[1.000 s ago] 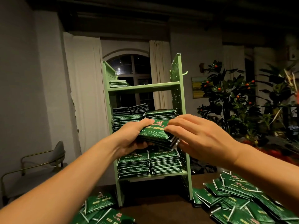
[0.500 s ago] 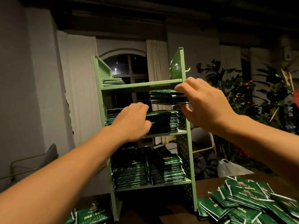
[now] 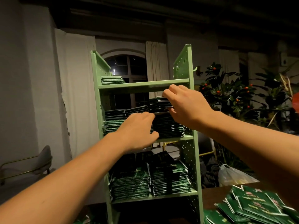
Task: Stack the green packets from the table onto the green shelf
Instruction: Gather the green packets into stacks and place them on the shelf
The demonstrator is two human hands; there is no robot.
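On the left, the top tier of the shelf (image 3: 144, 85) carries one small pile (image 3: 111, 80) at its left end, and under it the middle tier's left stack (image 3: 114, 122) sits settled. Now the left hand (image 3: 137, 131) comes in, fingers straight and close together, laid flat against the front of the middle piles, steadying them as I read it. Moving right, the right hand (image 3: 186, 104) pinches a bundle (image 3: 159, 103) of packets, thumb under, fingers over, holding it just on top of the right stack (image 3: 168, 126) and under the top board. So we're at the placing step: next, seat it square, let go, then back to the loose packets (image 3: 255, 207) on the table (image 3: 212, 194), bottom right.
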